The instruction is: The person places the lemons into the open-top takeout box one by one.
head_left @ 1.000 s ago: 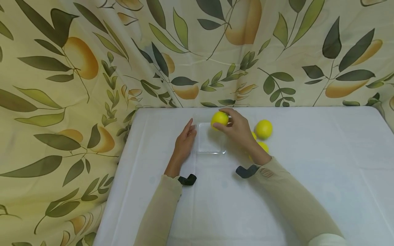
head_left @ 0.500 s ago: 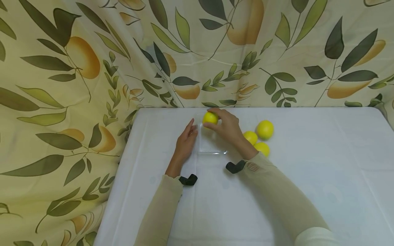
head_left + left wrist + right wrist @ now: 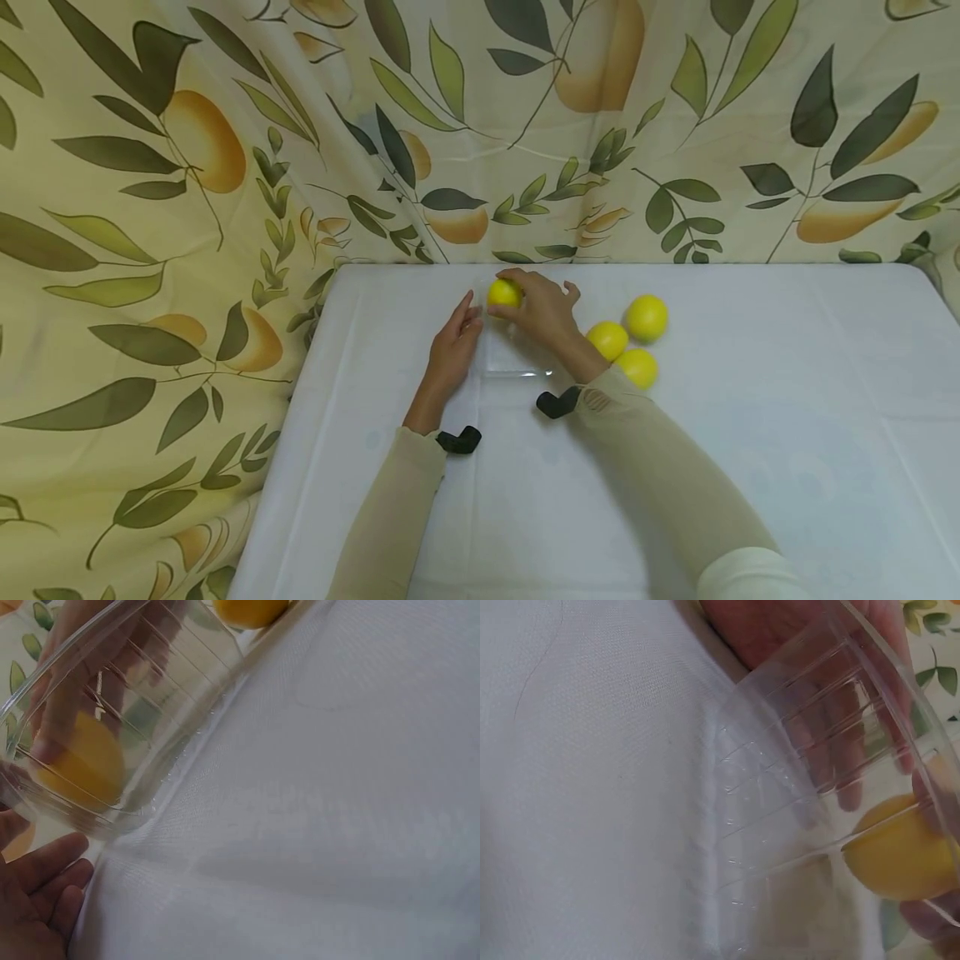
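A curtain [image 3: 187, 167] printed with green leaves and orange fruit hangs behind and to the left of a table [image 3: 750, 417] covered in a white cloth. Two arms in beige sleeves reach forward from the near edge, each with a small black camera strapped at the wrist.

Near the far middle of the table sits a clear plastic tray [image 3: 513, 362] with ribbed walls. It is hard to make out from above, since it is see-through against the white cloth, but both wrist views show its ribbed wall [image 3: 135, 727] close up.

The left hand [image 3: 452, 343] rests at the tray's left side, fingers straight and close together, pointing away from the person. It seems to touch the tray's left wall, though the views do not settle this. It holds nothing.

The right hand [image 3: 542, 315] reaches over the tray from the right. Its fingers and thumb curl around a yellow lemon [image 3: 504, 293], held at the tray's far left corner, just beside the left hand's fingertips. Through the clear wall, the right wrist view shows the lemon [image 3: 900, 855] low inside the tray with fingers around it; whether it touches the bottom cannot be told.

Three more lemons [image 3: 630, 340] lie in a tight cluster on the cloth, just right of the right wrist.
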`<state>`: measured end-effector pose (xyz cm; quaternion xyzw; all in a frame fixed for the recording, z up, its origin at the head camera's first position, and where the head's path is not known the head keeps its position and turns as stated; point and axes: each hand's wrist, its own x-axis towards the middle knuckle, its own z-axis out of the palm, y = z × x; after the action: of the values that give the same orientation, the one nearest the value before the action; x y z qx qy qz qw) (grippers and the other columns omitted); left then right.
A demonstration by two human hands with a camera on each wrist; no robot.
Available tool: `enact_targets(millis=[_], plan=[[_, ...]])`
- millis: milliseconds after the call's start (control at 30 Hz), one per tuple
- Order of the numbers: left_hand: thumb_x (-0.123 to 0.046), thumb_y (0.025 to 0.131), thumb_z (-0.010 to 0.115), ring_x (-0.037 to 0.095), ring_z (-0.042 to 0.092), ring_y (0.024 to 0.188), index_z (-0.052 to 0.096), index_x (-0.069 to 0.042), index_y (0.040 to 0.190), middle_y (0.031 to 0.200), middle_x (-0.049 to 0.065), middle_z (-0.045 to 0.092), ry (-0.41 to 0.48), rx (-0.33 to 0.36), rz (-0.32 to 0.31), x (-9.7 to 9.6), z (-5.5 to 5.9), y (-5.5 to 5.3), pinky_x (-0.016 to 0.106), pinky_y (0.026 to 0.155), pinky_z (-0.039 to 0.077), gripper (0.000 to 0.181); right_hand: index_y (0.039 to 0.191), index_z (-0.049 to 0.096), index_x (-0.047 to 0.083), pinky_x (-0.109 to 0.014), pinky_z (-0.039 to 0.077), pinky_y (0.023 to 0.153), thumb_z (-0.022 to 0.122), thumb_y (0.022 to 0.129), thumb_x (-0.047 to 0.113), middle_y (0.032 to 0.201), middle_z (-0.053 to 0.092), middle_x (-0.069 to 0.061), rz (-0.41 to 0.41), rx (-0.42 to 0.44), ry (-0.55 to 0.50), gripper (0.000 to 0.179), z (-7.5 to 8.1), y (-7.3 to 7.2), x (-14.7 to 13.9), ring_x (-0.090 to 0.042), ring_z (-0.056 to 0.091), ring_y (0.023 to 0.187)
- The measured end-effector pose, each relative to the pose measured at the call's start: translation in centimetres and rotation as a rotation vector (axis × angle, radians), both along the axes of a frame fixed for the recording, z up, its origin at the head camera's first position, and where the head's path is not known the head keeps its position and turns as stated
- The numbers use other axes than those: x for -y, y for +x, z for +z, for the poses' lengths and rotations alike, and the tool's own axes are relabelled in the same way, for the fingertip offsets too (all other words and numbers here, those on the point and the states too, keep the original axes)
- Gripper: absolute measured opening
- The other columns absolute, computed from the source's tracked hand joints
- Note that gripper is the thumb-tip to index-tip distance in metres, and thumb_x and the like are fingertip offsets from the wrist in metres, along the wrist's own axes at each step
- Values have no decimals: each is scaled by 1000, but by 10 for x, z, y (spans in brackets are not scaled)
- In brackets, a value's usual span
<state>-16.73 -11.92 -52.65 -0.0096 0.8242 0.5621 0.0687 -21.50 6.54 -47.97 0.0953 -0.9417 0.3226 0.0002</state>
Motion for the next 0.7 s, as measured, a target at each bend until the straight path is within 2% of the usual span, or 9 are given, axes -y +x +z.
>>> enact_targets(millis=[233,400,533,700], plan=[[-47,106,46,18,51,140,31,-51,156,148,-10,56,6,-10,-7,0,0,0,48,119,39,53,138,65,26,-75,20,112,84,79,52,128,70,-5,-4,-23,22,66,-4,0,0,-25,65,108],[-45,107,46,19,51,140,30,-51,156,148,-10,56,2,-11,-11,-1,0,0,49,119,39,53,137,67,23,-76,24,112,85,79,48,121,66,-7,-8,-56,0,65,-5,0,-3,-23,66,104],[-45,107,47,19,51,140,30,-51,157,149,-10,56,-2,-10,-6,-1,0,0,50,119,38,53,137,67,22,-74,26,111,83,81,48,120,66,-6,-4,-46,-8,64,-6,0,-3,-23,65,105],[-45,106,47,20,50,141,30,-53,155,149,-9,55,-5,1,3,-1,0,1,50,120,38,52,139,66,19,-60,43,101,82,83,48,122,66,-9,30,-34,-5,65,-7,0,-5,-26,65,109]])
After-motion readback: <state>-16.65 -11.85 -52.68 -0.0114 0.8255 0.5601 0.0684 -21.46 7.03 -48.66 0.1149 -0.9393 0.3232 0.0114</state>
